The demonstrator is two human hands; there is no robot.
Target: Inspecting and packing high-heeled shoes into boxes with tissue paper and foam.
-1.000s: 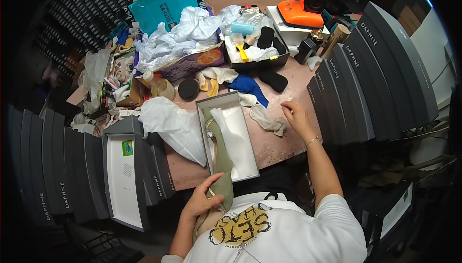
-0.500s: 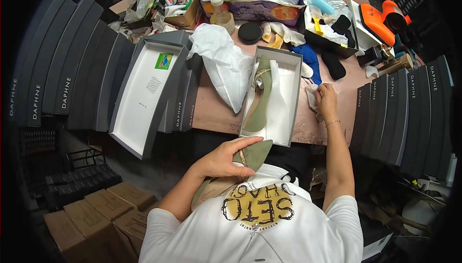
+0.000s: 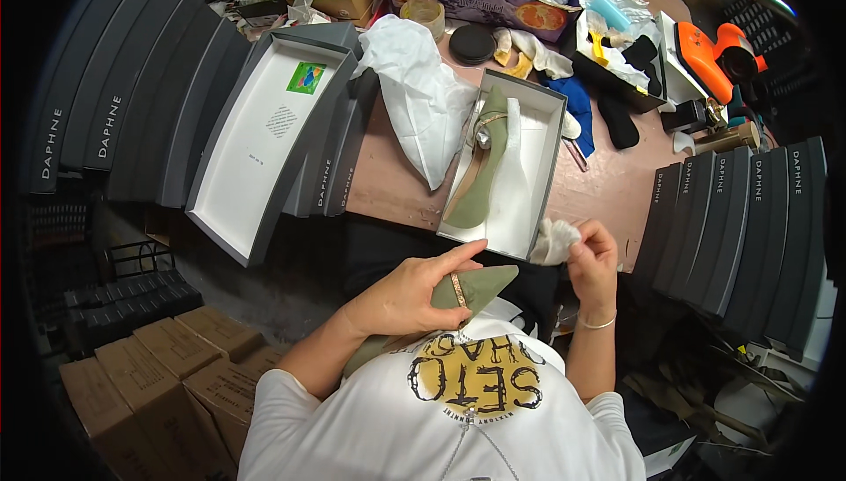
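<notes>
My left hand is closed round a green pointed flat shoe with a gold band, held against my body with its toe toward the right. The shoe's heel end is hidden by my hand and forearm. Pinched in my right hand is a crumpled whitish cloth, close to the near right corner of an open grey shoe box. Inside that box lies another green flat shoe, beside white paper.
An upturned box lid and a white paper sheet lie left of the box. Dark shoe boxes stand in rows on both sides. Farther back are a round black tin, a blue cloth and an orange tool.
My right hand has lifted the cloth off the table and brought it nearer, toward the held shoe. The left hand keeps its hold, with the shoe's toe shifted slightly right.
</notes>
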